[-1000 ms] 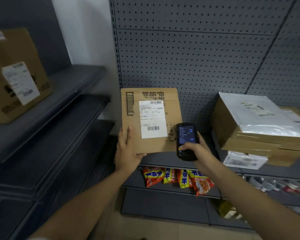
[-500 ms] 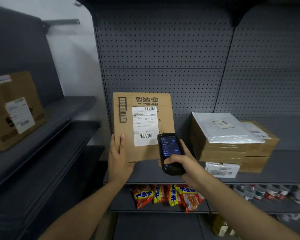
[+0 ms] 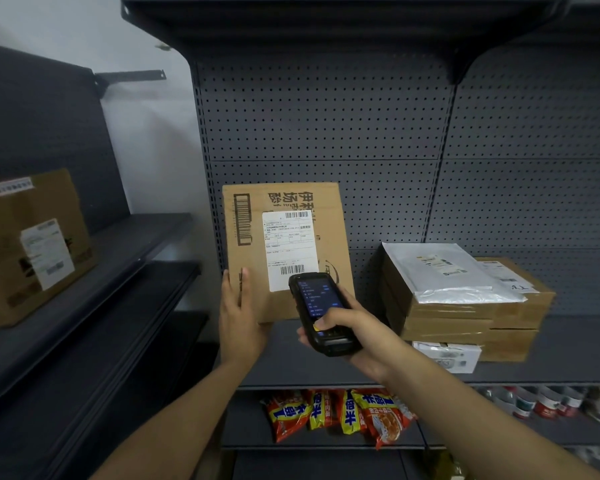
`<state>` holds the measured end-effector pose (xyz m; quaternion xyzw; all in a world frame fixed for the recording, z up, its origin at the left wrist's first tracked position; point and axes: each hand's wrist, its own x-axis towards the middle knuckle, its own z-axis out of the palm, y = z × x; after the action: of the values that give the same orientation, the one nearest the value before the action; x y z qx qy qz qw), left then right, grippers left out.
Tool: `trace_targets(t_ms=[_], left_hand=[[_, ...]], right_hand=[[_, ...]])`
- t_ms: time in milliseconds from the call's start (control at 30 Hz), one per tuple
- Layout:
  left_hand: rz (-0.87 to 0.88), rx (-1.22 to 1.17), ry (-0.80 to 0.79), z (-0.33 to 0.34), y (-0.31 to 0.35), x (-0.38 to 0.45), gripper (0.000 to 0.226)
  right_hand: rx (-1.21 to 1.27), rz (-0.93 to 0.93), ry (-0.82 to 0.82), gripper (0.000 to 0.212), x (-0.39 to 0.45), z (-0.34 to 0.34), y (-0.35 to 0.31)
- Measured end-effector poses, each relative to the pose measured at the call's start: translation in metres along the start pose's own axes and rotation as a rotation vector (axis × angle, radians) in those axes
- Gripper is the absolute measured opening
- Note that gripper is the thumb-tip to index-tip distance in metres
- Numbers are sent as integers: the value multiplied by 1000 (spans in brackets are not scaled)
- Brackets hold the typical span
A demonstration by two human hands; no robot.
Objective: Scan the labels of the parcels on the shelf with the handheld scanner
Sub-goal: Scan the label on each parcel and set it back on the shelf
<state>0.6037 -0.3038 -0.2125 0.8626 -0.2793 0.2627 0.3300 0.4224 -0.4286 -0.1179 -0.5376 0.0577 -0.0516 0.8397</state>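
The cardboard parcel (image 3: 284, 251) stands upright on the shelf (image 3: 568, 355), white label (image 3: 290, 249) facing me, long axis vertical. My left hand (image 3: 239, 317) steadies its lower left corner, fingers straight. My right hand (image 3: 357, 332) grips the scanner (image 3: 321, 313), whose head points toward 11 o'clock, overlapping the label's lower barcode.

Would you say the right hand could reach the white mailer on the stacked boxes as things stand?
Probably yes: the white mailer lies uncovered atop the stack, open shelf between, but the right hand grips the scanner, so its fingers aren't free.
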Motion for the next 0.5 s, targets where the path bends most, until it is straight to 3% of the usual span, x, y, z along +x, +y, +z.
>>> trace_targets(t_ms=[500], left_hand=[[38,14,-32,6,-12,3,125]], right_hand=[[31,12,6,69,6,17,2]])
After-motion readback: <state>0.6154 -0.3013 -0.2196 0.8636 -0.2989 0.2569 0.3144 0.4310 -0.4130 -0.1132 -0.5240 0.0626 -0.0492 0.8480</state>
